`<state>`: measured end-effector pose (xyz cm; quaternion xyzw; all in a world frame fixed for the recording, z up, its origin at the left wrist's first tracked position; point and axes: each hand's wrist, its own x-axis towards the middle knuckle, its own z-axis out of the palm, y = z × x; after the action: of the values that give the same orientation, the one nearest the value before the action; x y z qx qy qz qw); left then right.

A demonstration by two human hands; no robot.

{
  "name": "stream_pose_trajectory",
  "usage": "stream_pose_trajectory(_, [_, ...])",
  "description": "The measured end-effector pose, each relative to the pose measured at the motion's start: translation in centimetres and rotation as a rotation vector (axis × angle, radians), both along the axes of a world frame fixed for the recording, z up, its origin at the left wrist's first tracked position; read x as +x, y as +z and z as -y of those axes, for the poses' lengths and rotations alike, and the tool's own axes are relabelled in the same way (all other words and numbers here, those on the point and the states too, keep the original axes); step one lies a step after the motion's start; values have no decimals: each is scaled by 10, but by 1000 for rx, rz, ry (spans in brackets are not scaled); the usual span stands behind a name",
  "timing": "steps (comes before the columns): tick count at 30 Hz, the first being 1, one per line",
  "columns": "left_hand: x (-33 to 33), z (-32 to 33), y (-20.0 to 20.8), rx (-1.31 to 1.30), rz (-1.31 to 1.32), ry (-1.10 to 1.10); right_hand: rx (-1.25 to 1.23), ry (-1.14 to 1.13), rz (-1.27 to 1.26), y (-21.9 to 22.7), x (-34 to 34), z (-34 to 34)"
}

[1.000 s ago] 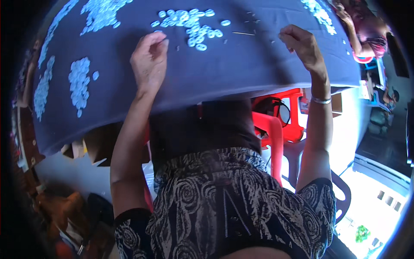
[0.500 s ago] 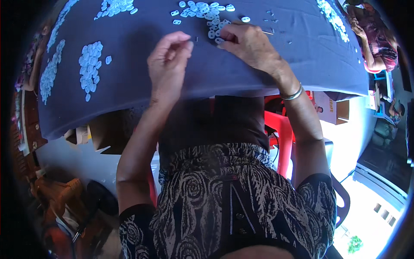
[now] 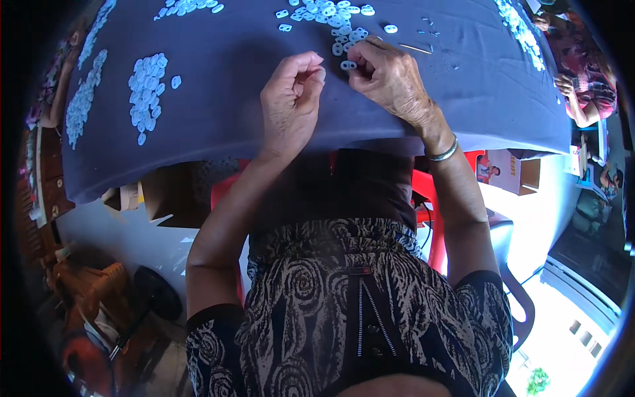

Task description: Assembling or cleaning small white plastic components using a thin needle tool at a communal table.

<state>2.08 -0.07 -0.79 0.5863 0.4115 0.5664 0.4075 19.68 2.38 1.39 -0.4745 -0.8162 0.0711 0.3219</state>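
My right hand [image 3: 389, 71] pinches a small white oval piece with two holes [image 3: 348, 65] between thumb and forefinger, just above the cloth. Left of it, my left hand [image 3: 296, 92] is closed, thumb against fingertips. Whatever those fingers hold, if anything, is too small or hidden to make out. A narrow gap parts the two hands. Beyond them lies a loose heap of similar white two-holed pieces [image 3: 325, 12], trailing down to my right fingers. Small metal pins [image 3: 426, 32] and a thin brass-coloured rod [image 3: 415, 48] lie right of my right hand.
A dark blue cloth [image 3: 218, 106] covers the table. More piles of white pieces [image 3: 147, 92] lie at the left, far left and far right. Another person's hand [image 3: 565, 86] rests by the table's right edge. A red chair [image 3: 436, 248] is under me.
My left hand has moved right, closer to my right hand. An oval piece now shows clearly in my right fingers. The small pin beside my left fingertips is no longer visible. The view has shifted slightly.
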Motion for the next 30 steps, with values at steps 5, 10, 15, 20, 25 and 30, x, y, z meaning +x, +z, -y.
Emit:
stream_pose_trajectory(5, [-1, 4, 2, -6, 59, 1, -173, 110, -53, 8, 9, 9])
stream_pose_trajectory(10, [-5, 6, 3, 10, 25, 29, -189, 19, -161, 22, 26, 3])
stream_pose_trajectory(15, [-5, 4, 3, 6, 46, 11, -25, -64, -95, 16, 37, -36])
stream_pose_trajectory(20, [-3, 3, 3, -15, 36, 0, -109, 27, 136, 11, 31, -67])
stream_pose_trajectory(25, [-2, 2, -1, 7, 74, -6, -250, -17, 233, 18, 26, -81])
stream_pose_trajectory(30, [-4, 1, -5, 26, 57, -2, -357, 27, 149, 24, 23, -74])
